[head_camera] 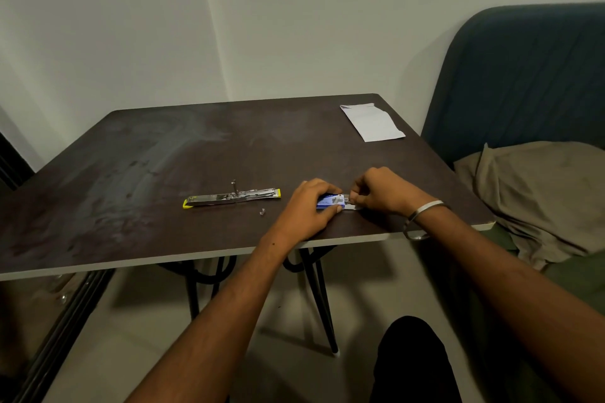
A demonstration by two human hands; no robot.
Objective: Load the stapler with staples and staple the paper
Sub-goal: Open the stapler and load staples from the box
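the left hand (pixel 309 206) grips a small blue box of staples (pixel 329 202) from above, fingers curled over its top and thumb along its near side, holding it down on the tabletop (pixel 137 173). the right hand (pixel 376 190) meets it at the box's open end, its fingertips pinching at the pale inner tray (pixel 350 205) that sticks out there; what exactly lies between those fingers is too small to tell. a metal bangle (pixel 422 219) circles the right wrist, hanging past the near edge of the tabletop. just left of the left hand lies a tiny loose bit of metal (pixel 262 212). a little farther left, the stapler (pixel 232 198) lies opened out flat in a long strip, yellow at both ends. well beyond the right hand, near the far corner, lies the folded white paper (pixel 371 123). to the right of the right arm, off the tabletop, stands a blue chair (pixel 523 75) with a tan cloth (pixel 540 199) heaped on its seat.
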